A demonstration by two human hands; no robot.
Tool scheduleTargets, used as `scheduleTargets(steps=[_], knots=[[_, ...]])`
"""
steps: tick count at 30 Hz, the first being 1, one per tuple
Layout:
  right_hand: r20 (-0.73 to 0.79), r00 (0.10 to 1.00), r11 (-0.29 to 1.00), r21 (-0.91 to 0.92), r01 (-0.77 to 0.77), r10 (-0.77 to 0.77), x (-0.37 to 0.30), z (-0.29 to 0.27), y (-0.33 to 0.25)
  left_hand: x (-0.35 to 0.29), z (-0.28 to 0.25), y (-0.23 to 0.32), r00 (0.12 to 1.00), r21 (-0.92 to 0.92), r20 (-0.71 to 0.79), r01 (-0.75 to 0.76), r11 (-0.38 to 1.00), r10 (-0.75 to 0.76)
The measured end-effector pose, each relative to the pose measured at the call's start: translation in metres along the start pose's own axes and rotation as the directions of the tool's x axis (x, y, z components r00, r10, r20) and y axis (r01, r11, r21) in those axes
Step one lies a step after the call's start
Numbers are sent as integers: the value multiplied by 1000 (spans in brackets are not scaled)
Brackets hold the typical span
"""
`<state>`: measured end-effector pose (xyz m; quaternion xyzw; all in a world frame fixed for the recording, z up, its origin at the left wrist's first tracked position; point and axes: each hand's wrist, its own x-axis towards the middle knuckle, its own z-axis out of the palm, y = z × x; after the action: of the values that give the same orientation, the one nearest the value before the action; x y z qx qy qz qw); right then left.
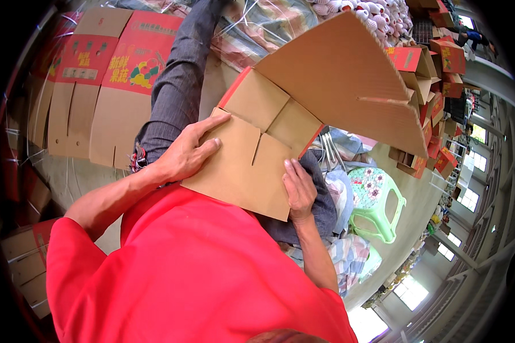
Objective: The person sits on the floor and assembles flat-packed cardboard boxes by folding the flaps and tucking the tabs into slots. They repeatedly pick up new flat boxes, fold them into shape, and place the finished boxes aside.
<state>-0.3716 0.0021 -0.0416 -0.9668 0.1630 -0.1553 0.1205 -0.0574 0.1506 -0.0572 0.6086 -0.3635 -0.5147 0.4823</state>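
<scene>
A partly folded cardboard box (257,106) rests across my lap, plain brown inside with red showing along its edges. Its near flap (229,171), cut by a short slot, lies toward my body, while a large flap (343,74) stands out to the far right. My left hand (191,150) holds the box's left side, thumb on the flap and index finger along the edge; its other fingers are partly hidden. At the flap's right edge my right hand (299,191) grips with its fingers close together, its thumb out of sight.
Flat red-and-brown cartons (103,86) stand at the left. A green plastic stool (377,203) with a flowered top is to the right, beside striped woven sheeting (349,257). Folded red boxes (429,86) pile up far right, near fruit in foam nets (377,17).
</scene>
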Motion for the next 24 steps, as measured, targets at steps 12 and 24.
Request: scheduleTargets(steps=[12,24], knots=[[-24,984,984,14,-176,176,-23,9,-8,29,-1,-11,987,-6,161,-20,1000,20],[35,962,962,27,-271,270,-32,15,7,70,9,-6,986,214,161,-77,974,43]])
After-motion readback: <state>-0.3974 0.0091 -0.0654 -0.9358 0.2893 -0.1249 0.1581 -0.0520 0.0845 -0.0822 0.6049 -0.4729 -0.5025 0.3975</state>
